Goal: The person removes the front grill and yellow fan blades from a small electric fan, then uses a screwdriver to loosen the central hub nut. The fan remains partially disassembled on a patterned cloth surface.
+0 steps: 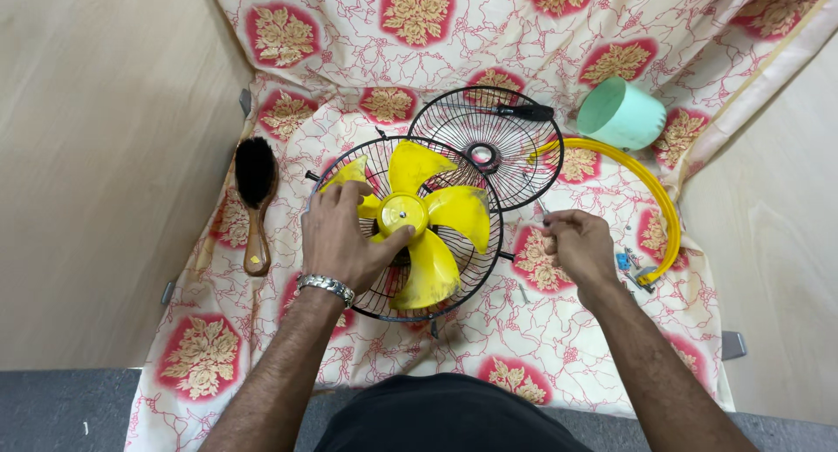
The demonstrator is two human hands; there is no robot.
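On the red-and-cream patterned cloth (541,347), the left hand (342,238) is resting on the yellow plastic fan blade (432,221), fingers spread over its round hub, thumb against the hub's side. That blade is lying flat inside the black wire guard (471,277). Just right of the guard's rim, the right hand (580,244) is pinching a small thin metal part (543,215), fingertips pressed together. Open cloth is lying between them.
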